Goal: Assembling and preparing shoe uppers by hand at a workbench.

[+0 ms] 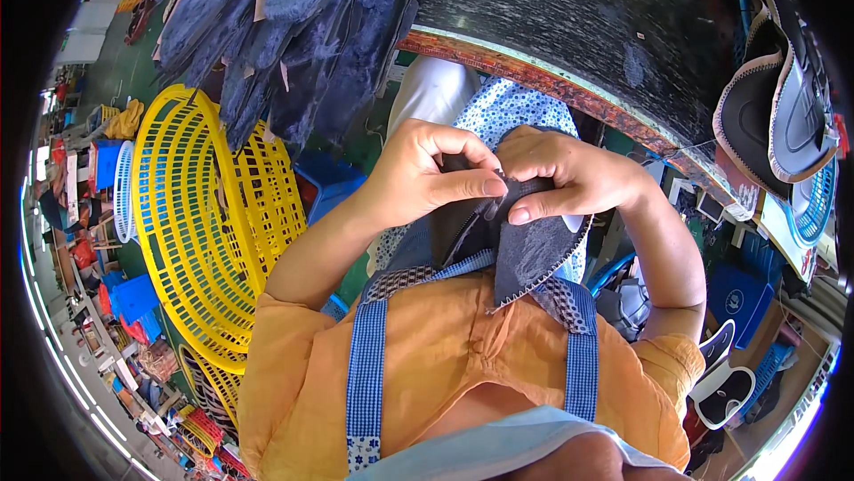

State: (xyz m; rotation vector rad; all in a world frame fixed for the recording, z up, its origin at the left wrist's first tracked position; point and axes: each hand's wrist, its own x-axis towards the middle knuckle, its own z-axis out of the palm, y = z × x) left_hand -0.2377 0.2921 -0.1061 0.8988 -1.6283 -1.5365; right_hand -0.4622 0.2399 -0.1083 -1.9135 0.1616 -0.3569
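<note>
on the near side of the table [569, 54], we see a dark grey piece [538, 254] with a stitched edge. the right hand [565, 168] is clamped on it, thumb in front; the left hand [427, 174] has thumb and forefinger together at its edge, but what they pinch we cannot tell. dark blue pieces [307, 27] overhang the table's left end; yellow baskets [182, 241] stand left of the table.
</note>
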